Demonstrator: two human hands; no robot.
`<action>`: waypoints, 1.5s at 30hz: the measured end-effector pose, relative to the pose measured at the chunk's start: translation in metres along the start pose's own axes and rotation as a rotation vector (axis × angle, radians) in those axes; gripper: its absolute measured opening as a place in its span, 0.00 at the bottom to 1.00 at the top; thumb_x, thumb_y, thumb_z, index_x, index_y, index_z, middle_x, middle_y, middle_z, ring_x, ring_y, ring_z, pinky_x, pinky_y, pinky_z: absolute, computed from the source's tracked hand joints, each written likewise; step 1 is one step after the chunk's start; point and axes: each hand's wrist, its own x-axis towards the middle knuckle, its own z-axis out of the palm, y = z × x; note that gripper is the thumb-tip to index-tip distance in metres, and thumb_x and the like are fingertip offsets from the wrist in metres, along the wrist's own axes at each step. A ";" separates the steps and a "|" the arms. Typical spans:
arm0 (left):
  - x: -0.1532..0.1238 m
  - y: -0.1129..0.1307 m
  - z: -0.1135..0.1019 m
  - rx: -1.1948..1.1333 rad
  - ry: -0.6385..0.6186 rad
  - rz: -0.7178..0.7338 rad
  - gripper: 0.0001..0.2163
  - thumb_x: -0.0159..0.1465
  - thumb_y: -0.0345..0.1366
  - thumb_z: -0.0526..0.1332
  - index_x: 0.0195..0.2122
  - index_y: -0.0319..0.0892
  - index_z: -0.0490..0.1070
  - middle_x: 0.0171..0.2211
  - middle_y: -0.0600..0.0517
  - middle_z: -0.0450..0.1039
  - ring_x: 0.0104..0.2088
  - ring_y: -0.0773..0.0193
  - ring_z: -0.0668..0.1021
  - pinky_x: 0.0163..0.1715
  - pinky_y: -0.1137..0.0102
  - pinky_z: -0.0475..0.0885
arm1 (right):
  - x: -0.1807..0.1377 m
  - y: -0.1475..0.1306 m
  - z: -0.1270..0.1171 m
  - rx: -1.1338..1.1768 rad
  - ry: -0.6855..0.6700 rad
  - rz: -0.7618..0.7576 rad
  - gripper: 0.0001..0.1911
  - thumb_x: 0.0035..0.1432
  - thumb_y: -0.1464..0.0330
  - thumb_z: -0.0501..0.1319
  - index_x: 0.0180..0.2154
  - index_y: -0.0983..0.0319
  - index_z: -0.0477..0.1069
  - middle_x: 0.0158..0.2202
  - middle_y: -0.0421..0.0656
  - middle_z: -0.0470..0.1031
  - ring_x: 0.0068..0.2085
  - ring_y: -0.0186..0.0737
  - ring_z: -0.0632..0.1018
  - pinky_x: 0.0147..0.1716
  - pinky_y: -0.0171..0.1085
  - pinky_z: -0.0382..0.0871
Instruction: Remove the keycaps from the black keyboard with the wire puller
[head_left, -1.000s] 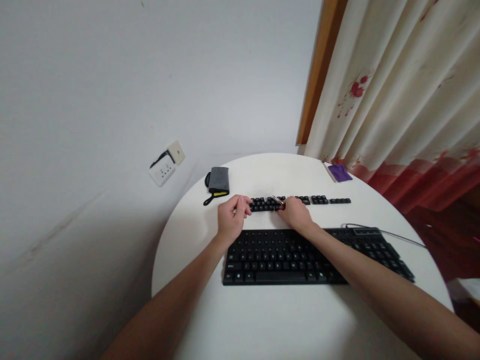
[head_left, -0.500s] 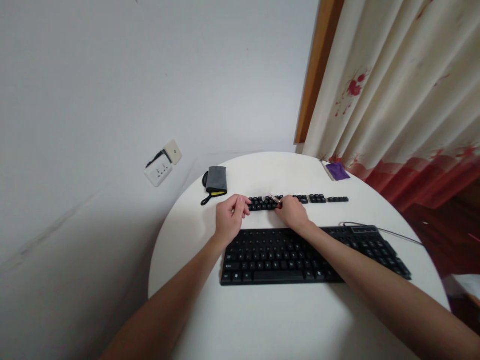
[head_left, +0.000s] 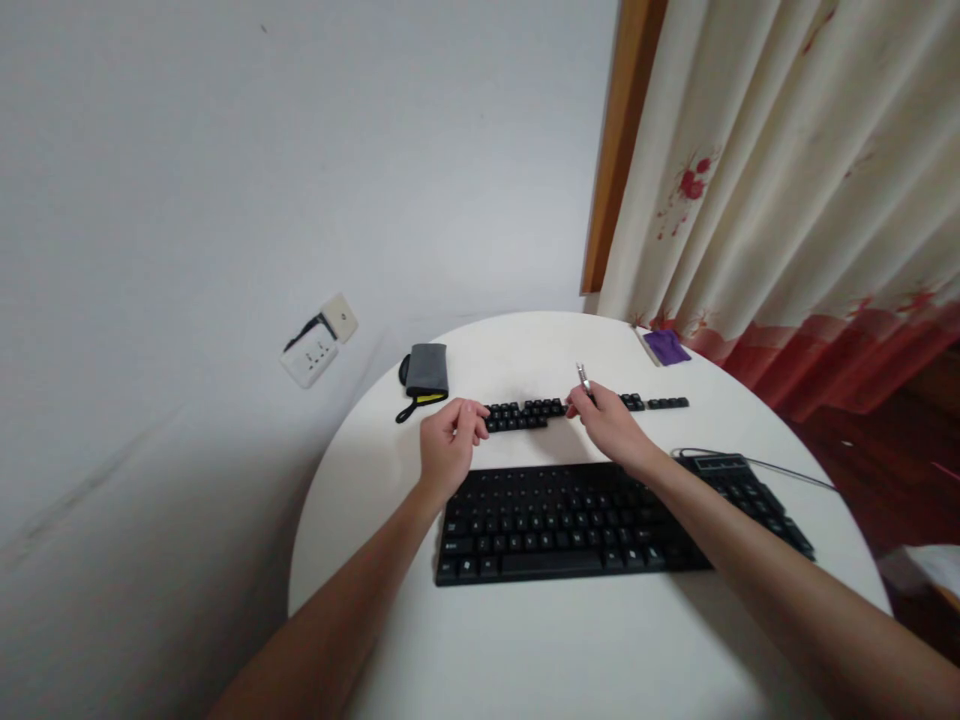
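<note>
Rows of loose black keycaps [head_left: 517,418] lie behind a black keyboard [head_left: 555,567], whose upper rows look bare of caps. My left hand [head_left: 450,440] is at the left end of the keycap rows, its fingers curled with the thumb against them; whatever is between them is hidden. My right hand [head_left: 609,425] is closed on a small slim silver metal tool [head_left: 583,376] that points up and away. Its fingertips are just right of the longer keycap rows, and its forearm crosses over the right part of the keyboard.
A grey pouch [head_left: 427,368] with a black loop sits at the back left of the round white table [head_left: 525,640]. A purple cloth [head_left: 667,347] lies at the back right. The keyboard's cable [head_left: 787,470] runs off to the right. Wall sockets [head_left: 310,355] are at left.
My right hand has moved right and lifted off the lower keycap row, and the silver tool has swung from lying flat to pointing up. My left hand has barely moved; the view shifted slightly.
</note>
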 end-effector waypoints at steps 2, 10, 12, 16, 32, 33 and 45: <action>0.000 0.000 0.000 -0.003 0.004 -0.002 0.18 0.72 0.42 0.52 0.30 0.39 0.74 0.19 0.53 0.71 0.19 0.70 0.70 0.21 0.75 0.65 | -0.013 0.004 -0.013 0.235 -0.008 -0.034 0.23 0.69 0.59 0.44 0.32 0.62 0.70 0.28 0.43 0.75 0.29 0.37 0.73 0.30 0.35 0.66; -0.005 0.001 0.005 0.036 -0.056 -0.016 0.17 0.72 0.41 0.52 0.31 0.40 0.74 0.19 0.54 0.71 0.18 0.70 0.70 0.20 0.75 0.66 | -0.054 0.023 -0.030 0.273 0.033 -0.142 0.20 0.69 0.57 0.49 0.35 0.60 0.72 0.30 0.41 0.71 0.33 0.38 0.72 0.36 0.36 0.66; -0.005 0.001 0.005 0.046 -0.061 -0.019 0.18 0.72 0.42 0.52 0.30 0.40 0.74 0.19 0.54 0.71 0.18 0.70 0.70 0.20 0.75 0.65 | -0.058 0.023 -0.028 0.281 -0.041 -0.166 0.17 0.68 0.57 0.53 0.36 0.60 0.73 0.31 0.41 0.73 0.33 0.38 0.73 0.35 0.36 0.66; -0.005 0.001 0.006 0.057 -0.067 -0.015 0.18 0.72 0.42 0.53 0.30 0.40 0.74 0.19 0.54 0.71 0.18 0.70 0.70 0.20 0.75 0.65 | -0.067 0.018 -0.026 0.251 -0.156 -0.237 0.12 0.67 0.62 0.56 0.35 0.61 0.73 0.33 0.42 0.77 0.36 0.39 0.76 0.39 0.36 0.68; -0.006 -0.001 0.008 0.044 -0.072 -0.038 0.17 0.71 0.42 0.53 0.30 0.40 0.74 0.19 0.54 0.71 0.18 0.70 0.70 0.20 0.75 0.65 | -0.083 0.010 -0.011 0.084 -0.096 -0.152 0.12 0.62 0.65 0.58 0.27 0.61 0.73 0.17 0.38 0.71 0.19 0.35 0.72 0.20 0.32 0.63; -0.006 -0.001 0.007 0.046 -0.070 -0.034 0.17 0.71 0.42 0.53 0.30 0.40 0.74 0.19 0.54 0.71 0.18 0.71 0.70 0.20 0.75 0.65 | -0.084 0.010 -0.011 0.084 -0.102 -0.146 0.12 0.62 0.65 0.58 0.27 0.61 0.73 0.16 0.37 0.71 0.18 0.35 0.72 0.20 0.32 0.63; -0.006 -0.001 0.008 0.050 -0.085 -0.023 0.17 0.72 0.40 0.53 0.30 0.40 0.75 0.19 0.55 0.71 0.18 0.71 0.70 0.20 0.76 0.65 | -0.092 0.002 0.005 -0.070 -0.086 -0.233 0.13 0.63 0.66 0.56 0.26 0.59 0.69 0.19 0.39 0.72 0.20 0.35 0.73 0.24 0.32 0.62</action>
